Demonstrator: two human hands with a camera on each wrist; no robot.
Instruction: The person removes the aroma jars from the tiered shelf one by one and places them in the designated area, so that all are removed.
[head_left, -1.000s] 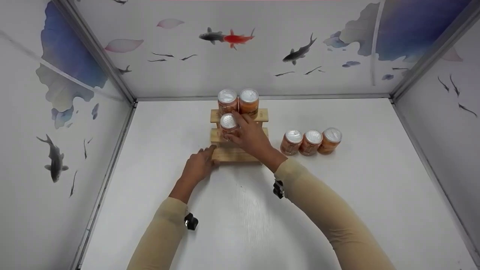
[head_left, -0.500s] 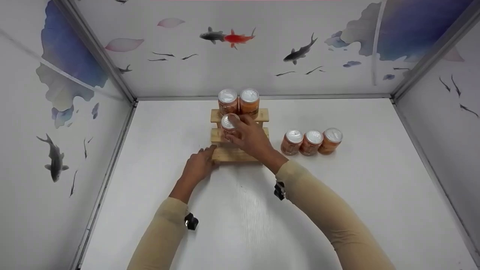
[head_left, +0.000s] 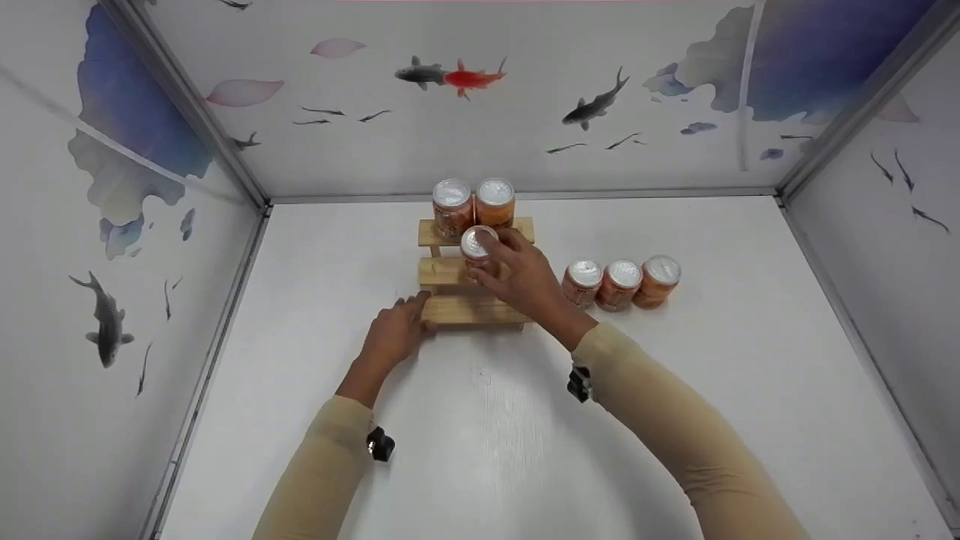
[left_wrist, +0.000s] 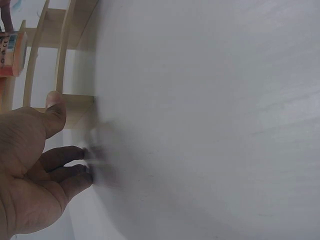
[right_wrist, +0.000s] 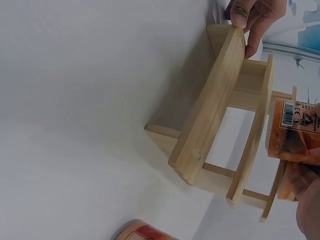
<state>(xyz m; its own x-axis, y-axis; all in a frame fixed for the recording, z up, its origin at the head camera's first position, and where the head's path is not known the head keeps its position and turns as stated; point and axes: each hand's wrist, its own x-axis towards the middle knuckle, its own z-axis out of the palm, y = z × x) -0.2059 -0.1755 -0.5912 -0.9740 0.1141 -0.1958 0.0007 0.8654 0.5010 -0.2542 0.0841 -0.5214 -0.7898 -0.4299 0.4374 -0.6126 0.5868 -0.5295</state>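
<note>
My right hand (head_left: 525, 277) grips a small orange can (head_left: 478, 246) with a silvery top. The can is upright above the middle step of a three-tier wooden rack (head_left: 472, 309); whether it touches the step I cannot tell. In the right wrist view the can's barcode label (right_wrist: 295, 116) shows. My left hand (head_left: 394, 334) holds the left end of the rack's lowest step, its thumb (left_wrist: 54, 100) against the step's edge. Two similar cans (head_left: 452, 206) stand side by side on the top step, partly behind my right hand's fingers.
Three more orange cans (head_left: 619, 285) stand in a row on the white table (head_left: 480, 435), right of the rack. A patterned wall (head_left: 517, 150) rises behind, with side walls left and right.
My right hand has moved the can a little to the right along the middle step, away from its left end. The left hand has stayed at the rack's end.
</note>
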